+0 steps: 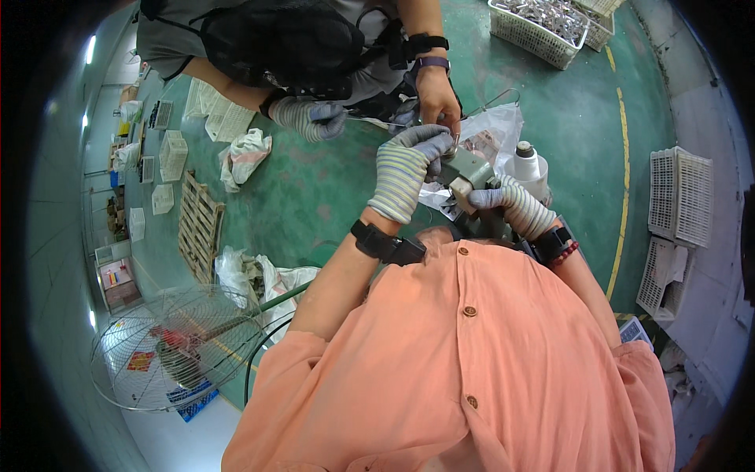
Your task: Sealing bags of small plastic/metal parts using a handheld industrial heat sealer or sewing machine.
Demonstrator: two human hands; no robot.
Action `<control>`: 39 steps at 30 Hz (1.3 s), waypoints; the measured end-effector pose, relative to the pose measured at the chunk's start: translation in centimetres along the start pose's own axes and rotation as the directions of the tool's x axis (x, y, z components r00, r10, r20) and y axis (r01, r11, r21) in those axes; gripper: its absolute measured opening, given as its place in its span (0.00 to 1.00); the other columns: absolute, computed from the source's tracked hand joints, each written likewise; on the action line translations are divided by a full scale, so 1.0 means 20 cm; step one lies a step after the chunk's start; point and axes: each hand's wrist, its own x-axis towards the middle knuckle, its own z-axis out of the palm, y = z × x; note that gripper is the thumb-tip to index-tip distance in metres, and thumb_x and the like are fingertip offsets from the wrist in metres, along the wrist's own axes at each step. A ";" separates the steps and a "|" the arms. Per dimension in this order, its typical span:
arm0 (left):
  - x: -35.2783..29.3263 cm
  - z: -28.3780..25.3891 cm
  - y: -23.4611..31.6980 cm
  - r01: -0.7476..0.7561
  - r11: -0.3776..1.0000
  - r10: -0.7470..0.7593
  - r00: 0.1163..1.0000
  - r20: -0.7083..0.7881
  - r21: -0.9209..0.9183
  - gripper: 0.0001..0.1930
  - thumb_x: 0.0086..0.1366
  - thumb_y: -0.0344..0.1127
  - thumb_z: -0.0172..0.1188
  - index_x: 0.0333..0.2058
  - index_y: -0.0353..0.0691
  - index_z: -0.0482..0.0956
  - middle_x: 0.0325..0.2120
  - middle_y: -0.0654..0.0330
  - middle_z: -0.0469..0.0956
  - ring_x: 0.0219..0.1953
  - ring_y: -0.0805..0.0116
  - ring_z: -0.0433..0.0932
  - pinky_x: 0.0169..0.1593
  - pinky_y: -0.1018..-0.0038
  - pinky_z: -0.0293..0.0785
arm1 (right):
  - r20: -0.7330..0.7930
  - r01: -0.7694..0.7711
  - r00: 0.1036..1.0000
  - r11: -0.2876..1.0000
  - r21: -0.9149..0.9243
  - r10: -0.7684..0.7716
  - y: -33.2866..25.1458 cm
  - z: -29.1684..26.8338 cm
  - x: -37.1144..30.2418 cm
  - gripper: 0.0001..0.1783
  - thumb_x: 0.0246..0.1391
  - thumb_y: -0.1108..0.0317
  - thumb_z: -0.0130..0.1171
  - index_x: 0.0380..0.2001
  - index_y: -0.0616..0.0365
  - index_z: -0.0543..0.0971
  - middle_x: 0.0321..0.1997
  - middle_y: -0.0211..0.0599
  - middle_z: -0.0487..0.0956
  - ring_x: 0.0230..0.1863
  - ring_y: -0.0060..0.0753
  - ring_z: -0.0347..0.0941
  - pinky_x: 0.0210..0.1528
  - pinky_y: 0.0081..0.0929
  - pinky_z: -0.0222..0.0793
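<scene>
A grey-green machine head [470, 168] with a pale block on its near end sits in front of me. My left hand [410, 161], in a striped glove with grey fingertips, is closed at the machine's far left edge. What its fingers pinch is hidden. My right hand [515, 206], gloved alike, curls its fingers round the pale near end of the machine. Close by on the right stands a white cone of thread [527, 164]. Across from me, a co-worker's bare hand [439, 98] reaches beside my left fingers. That person's gloved hand [309, 118] is held farther left.
A clear plastic bag [497, 126] lies behind the machine. A basket of metal parts [543, 27] stands at the far right, with stacked white crates [679, 197] along the right wall. A wire-caged fan [181, 346] is at near left, a wooden pallet [199, 228] beyond it.
</scene>
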 end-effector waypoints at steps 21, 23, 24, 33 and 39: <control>-0.16 -0.03 -0.01 -0.057 0.945 0.048 0.998 0.034 0.323 0.15 0.69 0.33 0.62 0.53 0.38 0.83 0.22 0.71 0.75 0.23 0.84 0.70 0.26 0.81 0.66 | -0.039 -0.017 0.999 0.994 0.104 0.021 0.00 0.00 0.00 0.18 0.54 0.58 0.73 0.44 0.55 0.85 0.36 0.25 0.82 0.37 0.22 0.75 0.44 0.24 0.69; -0.16 -0.06 -0.01 -0.178 0.708 0.205 0.978 0.042 0.683 0.14 0.67 0.33 0.62 0.51 0.40 0.85 0.22 0.71 0.76 0.23 0.83 0.70 0.27 0.80 0.68 | -0.059 -0.031 0.998 0.994 0.108 0.037 0.01 0.00 0.01 0.17 0.54 0.58 0.73 0.44 0.54 0.85 0.36 0.25 0.82 0.37 0.22 0.75 0.44 0.24 0.69; -0.17 -0.06 -0.02 -0.180 0.705 0.203 0.978 0.049 0.686 0.14 0.67 0.33 0.62 0.51 0.40 0.85 0.22 0.71 0.76 0.23 0.83 0.70 0.27 0.80 0.68 | -0.051 -0.030 0.998 0.993 0.111 0.035 0.02 -0.01 0.01 0.17 0.54 0.58 0.73 0.44 0.55 0.85 0.36 0.25 0.82 0.37 0.22 0.75 0.44 0.24 0.69; -0.18 -0.07 -0.06 -0.164 0.812 0.182 0.983 0.025 0.559 0.09 0.65 0.33 0.66 0.41 0.35 0.84 0.25 0.68 0.78 0.27 0.82 0.73 0.31 0.81 0.70 | -0.059 -0.034 0.997 0.990 0.135 0.042 0.01 0.01 0.00 0.15 0.54 0.57 0.73 0.37 0.56 0.84 0.31 0.25 0.81 0.33 0.21 0.73 0.41 0.22 0.69; -0.25 -0.07 0.00 -0.051 0.799 0.031 0.999 0.045 0.599 0.09 0.66 0.32 0.64 0.41 0.34 0.84 0.25 0.68 0.78 0.26 0.82 0.73 0.30 0.82 0.69 | -0.059 0.027 0.998 0.997 0.078 -0.022 0.03 0.00 0.02 0.15 0.54 0.55 0.73 0.32 0.54 0.83 0.28 0.24 0.78 0.31 0.20 0.71 0.37 0.22 0.65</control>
